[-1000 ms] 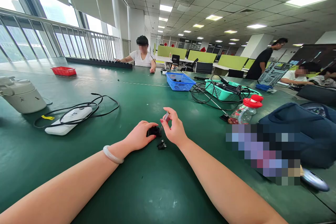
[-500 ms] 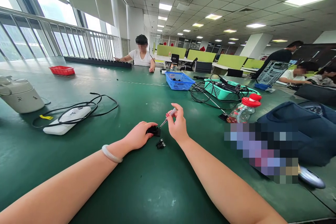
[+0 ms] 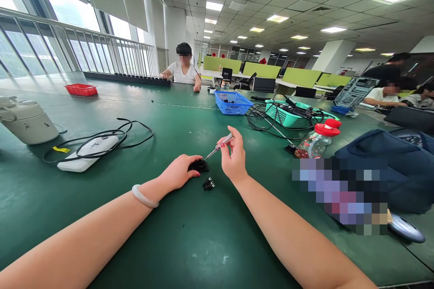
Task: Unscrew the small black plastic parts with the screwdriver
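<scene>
My left hand (image 3: 179,171) grips a small black plastic part (image 3: 200,165) against the green table (image 3: 162,244), thumb and fingers closed on its left side. In my right hand (image 3: 234,156) is a slim screwdriver (image 3: 218,146) with a clear handle, held slanted between the fingers. Its tip points down and left and meets the top of the black part; whether it sits on a screw is too small to tell. Just in front of that part lies a second small black piece (image 3: 208,184) with pale metal prongs, touched by neither hand.
To the left lie a white power bank (image 3: 90,156) with a black cable and a red tray (image 3: 80,90). Farther back are a blue basket (image 3: 233,106) and a green basket (image 3: 291,119) of cables. A red-lidded jar (image 3: 318,142) and dark bag (image 3: 383,162) stand right. Another person (image 3: 185,72) sits opposite.
My right hand has shifted slightly right and the screwdriver leans lower, nearer to flat. The left hand stays on the black part. The view has moved a little.
</scene>
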### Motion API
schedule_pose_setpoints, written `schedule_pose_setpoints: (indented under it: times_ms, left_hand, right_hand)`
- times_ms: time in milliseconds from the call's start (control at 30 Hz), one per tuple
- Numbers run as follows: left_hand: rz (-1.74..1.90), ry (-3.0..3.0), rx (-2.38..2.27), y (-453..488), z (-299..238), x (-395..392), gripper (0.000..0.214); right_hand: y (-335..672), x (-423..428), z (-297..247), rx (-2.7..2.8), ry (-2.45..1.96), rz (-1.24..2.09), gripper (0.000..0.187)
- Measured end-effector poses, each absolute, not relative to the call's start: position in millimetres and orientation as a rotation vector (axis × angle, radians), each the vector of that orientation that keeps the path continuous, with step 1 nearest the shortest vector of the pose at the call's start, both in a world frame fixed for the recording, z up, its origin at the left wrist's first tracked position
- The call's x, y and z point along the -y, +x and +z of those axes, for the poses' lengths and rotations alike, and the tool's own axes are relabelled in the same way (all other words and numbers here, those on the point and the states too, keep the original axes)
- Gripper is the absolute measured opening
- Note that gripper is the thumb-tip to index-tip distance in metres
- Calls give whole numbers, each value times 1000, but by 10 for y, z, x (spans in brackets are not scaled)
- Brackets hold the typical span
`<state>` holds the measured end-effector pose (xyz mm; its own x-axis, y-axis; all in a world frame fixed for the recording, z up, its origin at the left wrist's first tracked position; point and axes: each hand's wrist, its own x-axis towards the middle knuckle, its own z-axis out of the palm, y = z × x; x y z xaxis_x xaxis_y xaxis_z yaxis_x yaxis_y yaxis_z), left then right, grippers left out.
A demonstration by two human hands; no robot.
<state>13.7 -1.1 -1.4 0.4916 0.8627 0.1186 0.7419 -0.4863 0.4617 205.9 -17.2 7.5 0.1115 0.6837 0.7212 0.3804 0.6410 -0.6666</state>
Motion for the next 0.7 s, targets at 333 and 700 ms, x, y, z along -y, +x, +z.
schedule_pose_setpoints:
  times_ms: [333,700]
  left_hand:
    - [552,2499,-1244,137,-102,-35,21]
    - [512,2474,-1281,141,-15,21,44]
  right_hand:
    - [1848,264,69,2050,-589,-25,54]
    - [1989,194,31,1663,-849,66,36]
